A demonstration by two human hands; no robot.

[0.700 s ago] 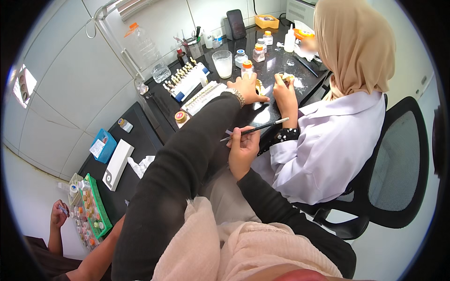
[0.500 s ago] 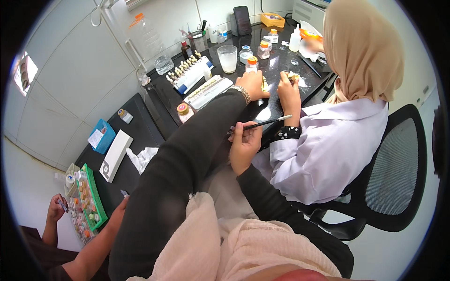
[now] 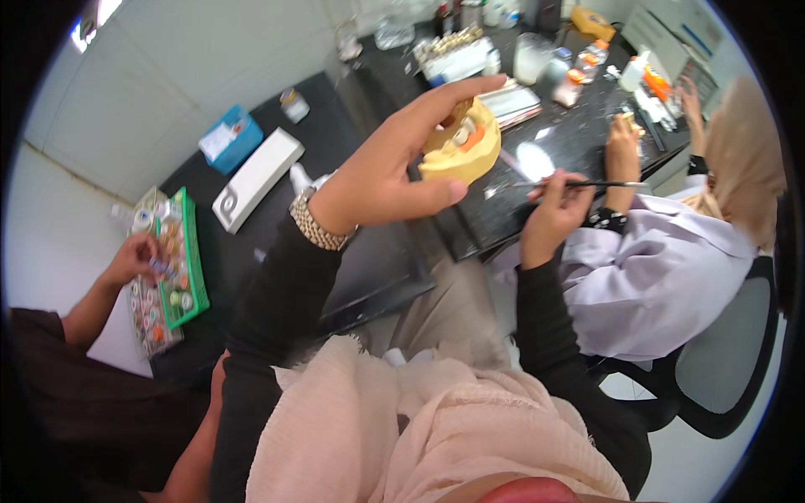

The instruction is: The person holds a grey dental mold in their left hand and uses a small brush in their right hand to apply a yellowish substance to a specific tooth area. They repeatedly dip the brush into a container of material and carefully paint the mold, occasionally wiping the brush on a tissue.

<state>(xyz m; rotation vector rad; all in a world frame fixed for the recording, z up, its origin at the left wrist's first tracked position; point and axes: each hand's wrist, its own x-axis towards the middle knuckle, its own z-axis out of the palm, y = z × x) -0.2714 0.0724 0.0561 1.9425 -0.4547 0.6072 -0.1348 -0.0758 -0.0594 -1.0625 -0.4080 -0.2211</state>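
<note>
Yellow plaster dental cast (image 3: 459,151) sits raised above the black table (image 3: 352,168), pinched in my left hand (image 3: 387,176), fingers curled around it. My right hand (image 3: 549,214) grips a thin brush (image 3: 579,184), long axis level, tip pointing left at the cast, close.

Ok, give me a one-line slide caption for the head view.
Left hand lifts a yellow dental cast while the right hand holds a thin brush above a black worktop.
</note>
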